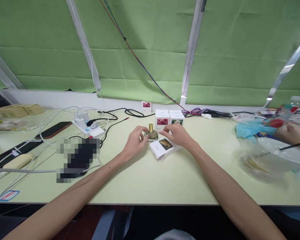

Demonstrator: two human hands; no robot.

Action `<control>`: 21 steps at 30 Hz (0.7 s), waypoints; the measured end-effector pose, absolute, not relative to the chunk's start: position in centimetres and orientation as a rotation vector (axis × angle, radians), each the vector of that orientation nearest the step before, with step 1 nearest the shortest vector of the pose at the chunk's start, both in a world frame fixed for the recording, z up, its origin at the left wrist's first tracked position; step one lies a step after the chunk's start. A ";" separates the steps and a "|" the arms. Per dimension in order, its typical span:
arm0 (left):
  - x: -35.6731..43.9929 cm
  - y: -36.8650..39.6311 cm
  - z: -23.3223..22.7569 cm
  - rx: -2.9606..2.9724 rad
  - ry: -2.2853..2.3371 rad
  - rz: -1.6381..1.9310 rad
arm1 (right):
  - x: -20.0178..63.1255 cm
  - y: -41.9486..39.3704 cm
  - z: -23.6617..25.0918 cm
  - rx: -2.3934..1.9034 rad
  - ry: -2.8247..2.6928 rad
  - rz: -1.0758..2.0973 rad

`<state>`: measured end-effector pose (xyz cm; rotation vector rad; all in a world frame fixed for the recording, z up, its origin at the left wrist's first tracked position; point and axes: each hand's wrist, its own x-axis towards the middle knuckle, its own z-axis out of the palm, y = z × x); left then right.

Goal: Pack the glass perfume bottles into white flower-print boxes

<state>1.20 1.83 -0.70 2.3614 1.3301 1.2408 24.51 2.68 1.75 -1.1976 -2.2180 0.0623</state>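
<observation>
A round glass perfume bottle [152, 134] with a gold cap stands upright on the table. My left hand [136, 141] is at its left side, fingers curved and apart; whether they touch the glass is hard to tell. On the other side my right hand [176, 134] hovers with thumb and fingers apart, holding nothing I can see. Below it lies a white box [162, 149] with a flower picture, its near end apparently open. Behind that hand, small white boxes [162, 121] with flower pictures stand side by side, partly hidden by my fingers.
A card with a pink picture [146, 106] leans at the back wall. Leftward are a power strip [91, 128], tangled cables, a phone [55, 130] and a pixelated dark object [80, 158]. At right stand a lidded plastic cup [272, 160] and a bottle [290, 108], beside another person's hand [291, 135].
</observation>
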 end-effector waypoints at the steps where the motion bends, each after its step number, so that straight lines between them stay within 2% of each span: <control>1: 1.1 1.9 -0.7 2.344 1.373 1.246 | 24.5 2.6 1.8 -1.174 -2.226 0.079; 9: 1.0 2.3 -1.1 2.294 1.386 1.010 | 24.3 2.6 1.3 -1.101 -2.344 0.105; 15: 1.0 2.6 -1.6 2.288 1.314 0.988 | 24.5 2.7 1.1 -1.202 -2.343 0.129; 21: 0.9 2.5 -1.5 2.297 1.435 0.950 | 24.6 2.9 1.1 -1.279 -2.289 -0.005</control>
